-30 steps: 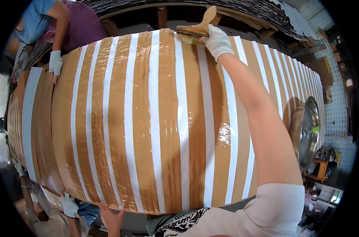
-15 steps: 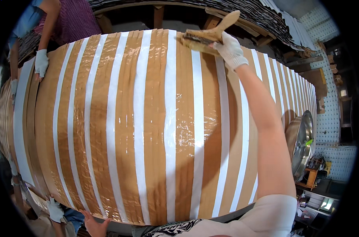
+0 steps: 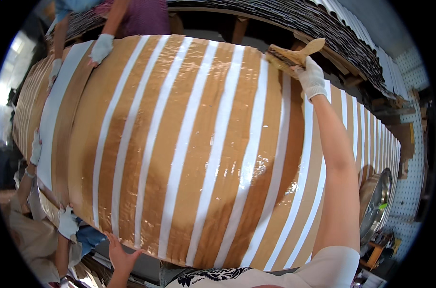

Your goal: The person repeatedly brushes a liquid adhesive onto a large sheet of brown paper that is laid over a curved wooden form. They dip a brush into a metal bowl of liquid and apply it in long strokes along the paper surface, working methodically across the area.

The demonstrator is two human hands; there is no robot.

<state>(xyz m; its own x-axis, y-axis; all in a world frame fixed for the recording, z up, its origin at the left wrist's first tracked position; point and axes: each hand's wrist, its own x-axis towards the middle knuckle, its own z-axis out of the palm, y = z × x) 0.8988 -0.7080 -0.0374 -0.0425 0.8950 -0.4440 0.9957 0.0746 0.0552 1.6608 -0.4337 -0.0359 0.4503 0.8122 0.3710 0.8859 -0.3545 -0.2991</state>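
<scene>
A wide flat brush (image 3: 286,56) with a pale wooden handle is gripped in my right hand (image 3: 310,79), which wears a white glove. Its bristles meet the far edge of overlapping brown sheets (image 3: 187,144) banded with white strips. My right arm stretches across the sheets from the near right. Bare and spread, my left hand (image 3: 122,257) rests its fingertips at the near left edge. A wet sheen covers much of the middle sheets.
A round metal basin (image 3: 377,206) stands on the sheets at the right. Gloved hands of one person (image 3: 102,49) touch the far left side; those of another (image 3: 68,223) are at the near left. Stacked dark-edged sheets (image 3: 261,17) lie beyond the far edge.
The view has shifted, so the sheets and hands sit farther right in the picture. My brush stays near the far edge, around the same strips. My left hand remains at the near edge.
</scene>
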